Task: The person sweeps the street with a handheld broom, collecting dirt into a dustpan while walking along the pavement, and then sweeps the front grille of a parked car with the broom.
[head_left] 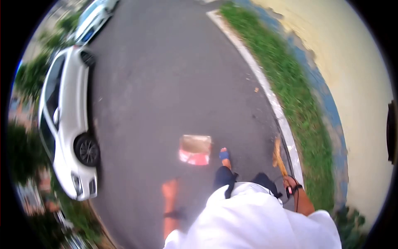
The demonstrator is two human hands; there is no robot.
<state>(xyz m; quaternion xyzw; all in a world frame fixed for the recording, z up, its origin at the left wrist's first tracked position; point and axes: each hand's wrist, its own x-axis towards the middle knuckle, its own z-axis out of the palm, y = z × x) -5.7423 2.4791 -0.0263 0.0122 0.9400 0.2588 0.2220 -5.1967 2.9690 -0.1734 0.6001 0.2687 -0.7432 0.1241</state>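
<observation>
My left hand [169, 189] is stretched out over the grey road, smeared by motion, and its fingers cannot be made out. Beyond it is a blurred red and white box [195, 150] with a brownish opening; whether a thin cord or handle links it to the hand is too blurred to tell. At the right, my right hand [290, 181] is closed round the lower end of a yellowish-brown broom [280, 157], whose bristly end points away from me. A dark strap and a dark cord hang near that wrist.
A white car [68, 124] stands along the road's left side, with a pale blue car [92, 23] beyond it. A white kerb [271, 97], a grass strip [290, 93] and a cream and blue wall [352, 83] run along the right.
</observation>
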